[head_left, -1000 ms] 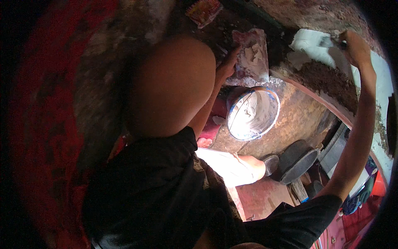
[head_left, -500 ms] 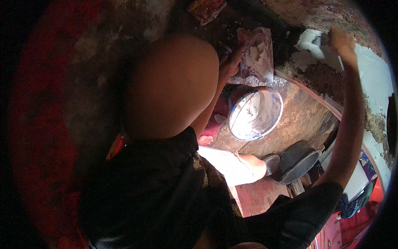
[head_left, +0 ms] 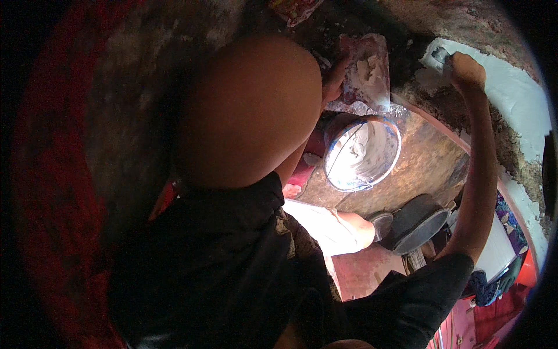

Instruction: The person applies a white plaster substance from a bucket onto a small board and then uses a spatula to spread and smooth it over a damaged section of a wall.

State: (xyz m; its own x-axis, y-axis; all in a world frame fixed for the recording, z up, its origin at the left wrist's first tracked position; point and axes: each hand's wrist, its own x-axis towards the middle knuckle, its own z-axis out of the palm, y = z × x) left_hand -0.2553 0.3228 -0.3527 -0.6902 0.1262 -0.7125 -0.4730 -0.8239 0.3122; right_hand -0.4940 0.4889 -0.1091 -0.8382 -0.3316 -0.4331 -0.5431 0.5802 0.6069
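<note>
My right hand [head_left: 468,72] is closed on a putty knife, its grey blade [head_left: 440,55] pressed against a band of wet white plaster [head_left: 514,93] on the rough wall at the upper right. The knife's handle is hidden in my fist. My left hand [head_left: 335,80] grips the left edge of a flat, plaster-smeared board [head_left: 378,87], with a lump of greyish-white plaster [head_left: 366,71] on it. Below the board stands a bucket [head_left: 381,181] with a wire handle, coated inside with white plaster.
A dark round pan [head_left: 415,227] leans near the wall's lower ledge. A crumpled packet [head_left: 295,10] lies at the top. A pale box [head_left: 495,250] and cloths are at the lower right. A large bare rounded shape [head_left: 250,110] blocks much of the centre left.
My right hand has moved left with the putty knife over the plaster, and its wrist has turned. The board and bucket sit slightly further right and higher as the view has shifted.
</note>
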